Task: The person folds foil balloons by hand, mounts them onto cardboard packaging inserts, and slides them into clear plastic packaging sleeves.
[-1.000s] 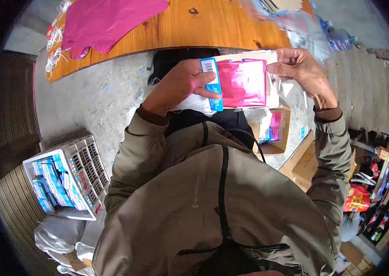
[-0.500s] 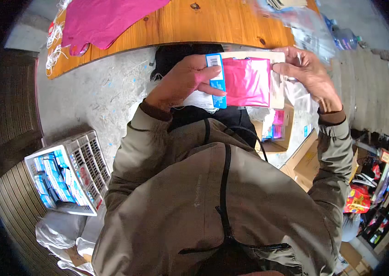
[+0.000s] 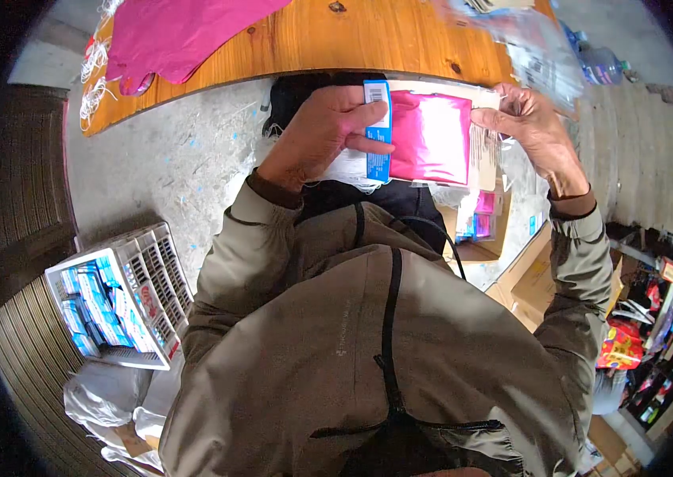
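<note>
A flat packet point(image 3: 432, 141) with shiny pink contents is held between my two hands, just below the table edge. Along its left end runs a blue card strip point(image 3: 378, 163) with a barcode. My left hand point(image 3: 319, 131) grips that strip, thumb on the front and a finger stretched along it lower down. At the other end, a cream printed panel point(image 3: 482, 147) sits beside the pink part, and my right hand point(image 3: 541, 135) pinches its edge between thumb and fingers. White strings point(image 3: 350, 167) lie below my left hand, on the lap.
Bright pink cloth point(image 3: 185, 36) and white string loops point(image 3: 94, 102) lie on the wooden table point(image 3: 368, 44), with clear plastic bags point(image 3: 535, 52) at its right. A white crate point(image 3: 163, 270) of blue-white boxes stands lower left. Cardboard boxes point(image 3: 529, 278) and a crowded shelf point(image 3: 662, 334) are to the right.
The packet has shifted slightly up and tilted, so a broad glare now covers its pink face. My left hand has moved slightly up and right with the strip; both hands keep their hold.
</note>
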### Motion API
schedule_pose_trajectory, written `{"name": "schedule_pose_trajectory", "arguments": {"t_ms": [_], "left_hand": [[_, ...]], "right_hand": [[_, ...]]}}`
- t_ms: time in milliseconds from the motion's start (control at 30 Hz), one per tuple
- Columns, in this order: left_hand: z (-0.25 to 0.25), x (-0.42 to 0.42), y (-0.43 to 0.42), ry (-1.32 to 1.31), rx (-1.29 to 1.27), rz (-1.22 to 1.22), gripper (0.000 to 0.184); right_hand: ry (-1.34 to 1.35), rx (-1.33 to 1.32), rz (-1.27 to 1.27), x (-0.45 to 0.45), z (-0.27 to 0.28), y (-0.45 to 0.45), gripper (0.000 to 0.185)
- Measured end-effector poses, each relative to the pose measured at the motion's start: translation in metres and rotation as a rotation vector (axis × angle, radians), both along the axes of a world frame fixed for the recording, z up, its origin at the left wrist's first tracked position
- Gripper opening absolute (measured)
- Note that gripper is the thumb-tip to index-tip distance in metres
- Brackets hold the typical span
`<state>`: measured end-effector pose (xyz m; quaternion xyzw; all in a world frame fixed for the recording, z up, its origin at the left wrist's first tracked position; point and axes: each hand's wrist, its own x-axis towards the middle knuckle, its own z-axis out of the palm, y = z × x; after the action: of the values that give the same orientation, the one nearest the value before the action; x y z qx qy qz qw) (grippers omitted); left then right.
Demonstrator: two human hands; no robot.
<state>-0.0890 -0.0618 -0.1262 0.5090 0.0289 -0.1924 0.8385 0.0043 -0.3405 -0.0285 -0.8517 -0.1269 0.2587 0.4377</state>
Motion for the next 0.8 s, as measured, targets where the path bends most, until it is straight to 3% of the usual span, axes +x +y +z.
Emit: {"name": "schedule_pose_trajectory", "arguments": {"t_ms": [167,267,400,467,533,567,600,633,667,733,800], "left_hand": [[-0.013,0.0,0.0,0.036,0.016,0.135,0.023],[-0.003,-0.003,-0.004,0.058,-0.026,0.257,0.015],[-0.006,-0.009,-0.011,0.056,-0.082,0.413,0.017],[-0.009,-0.013,-0.016,0.087,-0.147,0.448,0.016],[-0.011,-0.015,-0.023,0.112,-0.208,0.482,0.016],[-0.013,-0.016,-0.029,0.125,-0.234,0.495,0.016],[-0.015,-0.018,-0.035,0.141,-0.256,0.503,0.016],[-0.016,-0.021,-0.04,0.156,-0.268,0.494,0.017],[-0.016,-0.023,-0.044,0.167,-0.28,0.488,0.017],[-0.015,-0.027,-0.05,0.188,-0.304,0.485,0.018],[-0.014,-0.028,-0.053,0.201,-0.336,0.491,0.018]], "right_hand": [[0.074,0.049,0.007,0.005,0.005,-0.012,0.027],[-0.066,0.182,-0.129,0.001,0.009,-0.009,0.039],[-0.63,0.412,-0.601,-0.022,0.003,-0.009,0.042],[-0.696,0.489,-0.728,-0.052,-0.017,-0.008,0.042],[-0.532,0.258,-0.586,-0.099,-0.042,0.001,0.043],[-0.325,0.193,-0.461,-0.115,-0.046,0.01,0.044],[-0.196,0.507,-0.44,-0.128,-0.071,0.025,0.047],[-0.066,0.495,-0.415,-0.135,-0.084,0.029,0.053],[-0.083,0.586,-0.393,-0.135,-0.089,0.038,0.039],[0.008,0.483,-0.476,-0.128,-0.092,0.045,0.022],[0.0,0.613,-0.569,-0.127,-0.096,0.057,0.016]]}}
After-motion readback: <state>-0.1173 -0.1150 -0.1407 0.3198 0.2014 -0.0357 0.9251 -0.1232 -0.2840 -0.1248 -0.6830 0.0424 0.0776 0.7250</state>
